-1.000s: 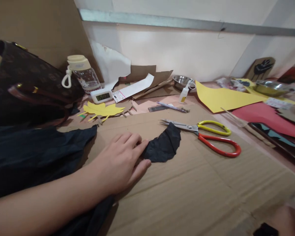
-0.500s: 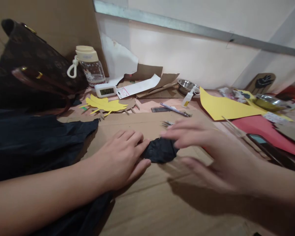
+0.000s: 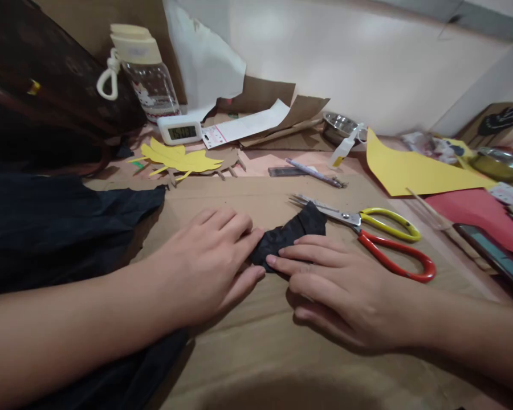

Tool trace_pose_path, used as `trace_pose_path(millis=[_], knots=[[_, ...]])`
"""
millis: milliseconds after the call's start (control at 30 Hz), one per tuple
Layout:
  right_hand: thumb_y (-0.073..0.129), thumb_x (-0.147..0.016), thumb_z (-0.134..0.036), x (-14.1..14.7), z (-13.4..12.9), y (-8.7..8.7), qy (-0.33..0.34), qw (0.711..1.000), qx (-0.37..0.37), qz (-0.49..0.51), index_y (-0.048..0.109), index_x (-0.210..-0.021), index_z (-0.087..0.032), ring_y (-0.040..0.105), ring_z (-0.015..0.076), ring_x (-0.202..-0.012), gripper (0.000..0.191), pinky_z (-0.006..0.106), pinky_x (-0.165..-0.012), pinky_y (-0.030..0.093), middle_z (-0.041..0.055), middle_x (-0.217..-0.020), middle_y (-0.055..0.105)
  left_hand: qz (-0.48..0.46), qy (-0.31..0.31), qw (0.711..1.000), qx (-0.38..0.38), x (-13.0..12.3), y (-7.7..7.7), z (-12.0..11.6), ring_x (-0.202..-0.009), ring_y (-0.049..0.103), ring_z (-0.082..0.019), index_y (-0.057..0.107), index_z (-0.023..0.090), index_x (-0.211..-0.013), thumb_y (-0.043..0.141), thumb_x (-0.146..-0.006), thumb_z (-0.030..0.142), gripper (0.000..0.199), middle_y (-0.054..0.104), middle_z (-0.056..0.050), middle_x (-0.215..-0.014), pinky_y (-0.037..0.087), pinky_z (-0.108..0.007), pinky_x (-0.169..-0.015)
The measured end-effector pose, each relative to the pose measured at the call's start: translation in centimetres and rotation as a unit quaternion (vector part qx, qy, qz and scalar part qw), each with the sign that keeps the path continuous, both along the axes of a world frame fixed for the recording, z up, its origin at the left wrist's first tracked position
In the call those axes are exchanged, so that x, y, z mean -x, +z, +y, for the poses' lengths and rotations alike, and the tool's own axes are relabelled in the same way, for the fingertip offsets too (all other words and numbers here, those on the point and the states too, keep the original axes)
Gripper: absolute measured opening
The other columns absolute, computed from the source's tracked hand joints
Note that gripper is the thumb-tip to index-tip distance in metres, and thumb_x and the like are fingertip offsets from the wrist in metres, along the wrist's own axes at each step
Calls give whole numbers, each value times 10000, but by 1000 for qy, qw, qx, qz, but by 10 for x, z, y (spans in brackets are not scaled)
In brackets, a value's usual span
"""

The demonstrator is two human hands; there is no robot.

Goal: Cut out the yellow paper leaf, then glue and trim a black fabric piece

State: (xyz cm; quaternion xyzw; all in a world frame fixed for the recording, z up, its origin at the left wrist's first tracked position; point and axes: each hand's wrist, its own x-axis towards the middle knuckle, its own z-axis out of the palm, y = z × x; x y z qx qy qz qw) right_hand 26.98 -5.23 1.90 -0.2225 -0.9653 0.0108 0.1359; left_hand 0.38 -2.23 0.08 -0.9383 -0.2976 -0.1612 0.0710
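A small piece of black cloth (image 3: 287,232), creased and slightly folded, lies on the brown cardboard sheet (image 3: 239,353). My left hand (image 3: 211,265) holds its left end down, the index finger at the upper edge and the thumb at the lower one. My right hand (image 3: 337,285) rests flat on the cloth's lower right part, fingers stretched out and pressing from above. Just beyond the cloth's upper right end lie scissors (image 3: 359,219) with one yellow and one red handle, the blades partly behind the cloth. A larger black cloth (image 3: 68,228) spreads at the left, under my left forearm.
Behind are a bottle (image 3: 147,74), a digital timer (image 3: 179,131), yellow paper leaf shapes (image 3: 177,158), a pen (image 3: 314,172), a small glue bottle (image 3: 342,151) and a metal bowl (image 3: 336,126). Yellow paper (image 3: 410,171), red paper (image 3: 474,210) and a phone (image 3: 496,253) lie right.
My right hand has come down from above onto the cloth, whose right end now points up and right. The scissors have come into full sight, and the view has tilted down.
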Motion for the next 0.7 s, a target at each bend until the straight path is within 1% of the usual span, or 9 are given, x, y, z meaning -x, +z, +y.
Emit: trace_pose_path(millis=[100,200,267,300,333,400,467,533,700], knots=[[529,-1102,-357,-1,-2,0,8,1000,-4,3,670,-988,-185,674,262,-1251,250,415,-1157,447,87,-1422,736,-5,1,1000,-8,1,-1,0,-987,600,-344,705,80,-1304,414,-1086,425,501,671,-151,-1084,493,-501,-908],[551,-1095,-359,0,-2,0,8,1000,-8,6,668,-972,-180,656,257,-1226,247,401,-1126,430,90,-1417,736,-12,2,1000,-23,2,-2,-1,-1027,591,-356,649,58,-1390,420,-1085,416,523,665,-170,-1136,485,-511,-930],[556,-1093,-363,1,-2,1,3,1000,-6,6,667,-955,-183,657,249,-1142,252,398,-1043,448,82,-1357,765,-16,-19,1000,-18,2,-2,0,-1022,587,-344,621,120,-1448,430,-1091,423,506,657,-150,-1145,483,-498,-910],[555,-1093,-364,1,-3,1,0,1000,-5,5,667,-946,-185,654,246,-1090,257,398,-995,454,77,-1311,781,-18,-34,999,-8,2,-2,0,-1007,585,-333,636,168,-1440,435,-1095,439,483,653,-132,-1132,481,-486,-892],[553,-1093,-362,2,-3,1,-1,1000,-6,6,669,-942,-184,647,244,-1047,260,399,-956,454,74,-1273,791,-19,-48,999,4,2,-2,1,-988,583,-322,666,209,-1406,441,-1096,462,459,650,-115,-1110,477,-472,-874],[556,-1090,-349,2,-3,1,1,1000,-10,7,683,-956,-174,629,245,-1010,254,400,-923,445,76,-1235,798,-21,-62,998,26,1,-2,2,-968,580,-308,716,233,-1337,460,-1088,513,454,647,-101,-1074,468,-459,-862],[565,-1086,-337,3,-3,1,8,1000,-11,10,701,-983,-160,617,248,-1018,246,400,-938,436,84,-1255,792,-19,-57,997,40,2,-2,3,-967,580,-304,722,227,-1342,485,-1075,547,480,647,-99,-1058,465,-461,-873],[572,-1083,-332,2,-2,1,10,1000,-8,13,713,-993,-152,612,247,-1023,245,396,-952,431,90,-1273,789,-15,-48,998,45,2,-3,4,-980,582,-309,697,207,-1389,486,-1069,570,528,647,-105,-1068,466,-469,-886],[585,-1077,-318,1,-2,0,9,1000,1,20,699,-949,-154,616,238,-1018,238,387,-962,430,99,-1352,766,-13,-20,999,38,4,-3,4,-1021,576,-337,662,145,-1411,398,-1077,627,643,644,-125,-1093,468,-513,-924]])
